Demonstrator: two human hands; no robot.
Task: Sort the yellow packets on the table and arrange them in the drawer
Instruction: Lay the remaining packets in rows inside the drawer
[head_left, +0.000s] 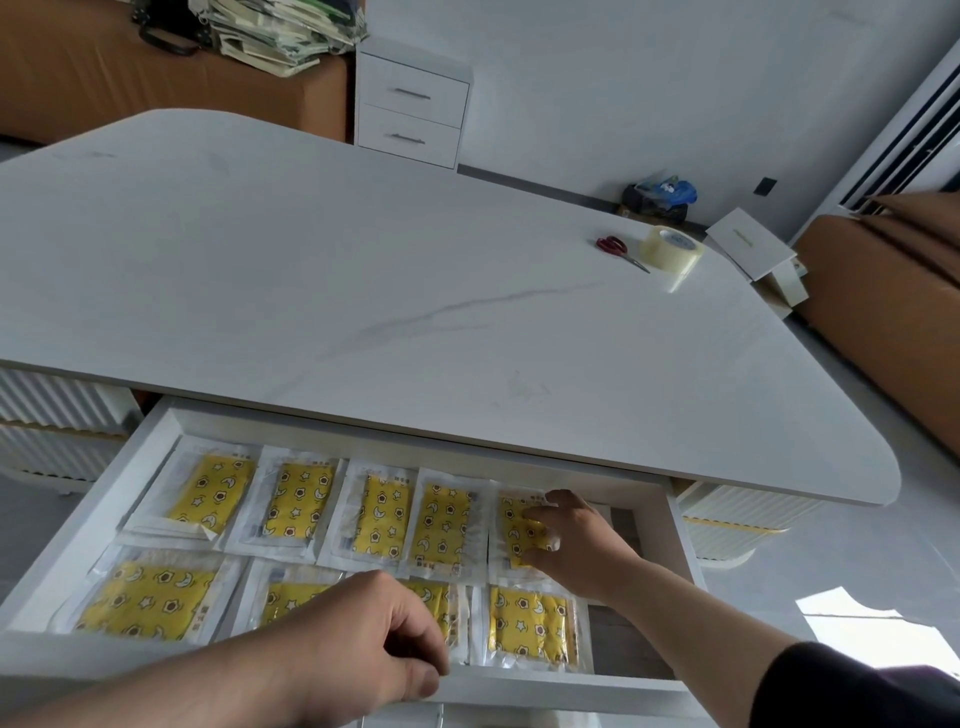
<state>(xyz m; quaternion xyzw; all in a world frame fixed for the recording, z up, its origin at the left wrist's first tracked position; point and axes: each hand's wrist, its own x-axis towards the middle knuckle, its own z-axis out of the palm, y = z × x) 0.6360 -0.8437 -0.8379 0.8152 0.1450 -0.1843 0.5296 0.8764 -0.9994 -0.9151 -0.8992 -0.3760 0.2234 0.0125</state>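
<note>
Plainly, yellow packets (530, 623) bear stars and moons; label writing illegible.

Bright, even daylight; wide-angle edge bending

This looks to me like a small office or packing room. My white marble-look bench (363, 260) carries red-handled scissors (617, 248) and a roll of clear packing tape (670, 252). Behind it a white two-drawer cabinet (413, 111) stands against the wall. Brown cardboard cartons (883, 322) sit at both sides, with stacked papers (275, 31) heaped on the left one. A tall air conditioner (906, 130) stands in the corner.
</note>
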